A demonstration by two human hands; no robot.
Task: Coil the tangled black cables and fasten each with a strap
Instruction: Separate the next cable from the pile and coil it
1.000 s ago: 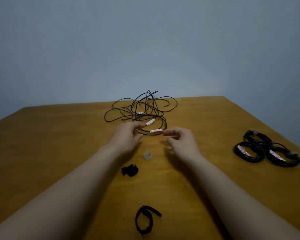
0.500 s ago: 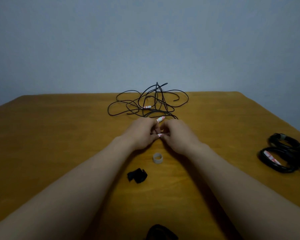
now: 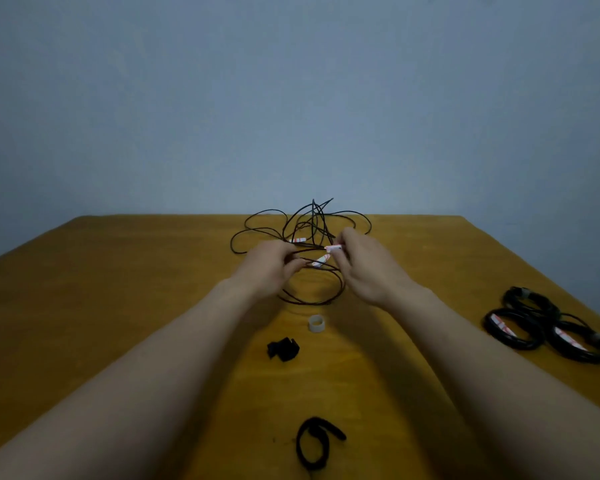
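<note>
The tangled black cables (image 3: 313, 216) lie heaped at the far middle of the worktop (image 3: 118, 292), thin glossy strands arching up and sprawling in loose curves, just short of the far edge. In front of the heap a round cable loop (image 3: 309, 302) spans the gap between the hands. The left hand (image 3: 271, 268) curls its fingers round the loop's left side. The right hand (image 3: 364, 268) pinches a strand at a white-and-red tag (image 3: 333, 248). Near of the loop stand a small clear tape ring (image 3: 316, 322) and a crumpled black strap (image 3: 283, 349), apart from each other. A second strap (image 3: 314, 443), fuzzy and curled into an open ring, lies close to the near edge. Far to the right, three coiled cables (image 3: 513, 329) sit bunched together near the right edge, thick black rings with pale tags. Left of the forearms a broad stretch of wood runs to the left edge. The worktop is smooth, yellow-brown wood with a rounded far-left corner, and behind it rises a plain, matt blue-grey wall (image 3: 291, 98).
</note>
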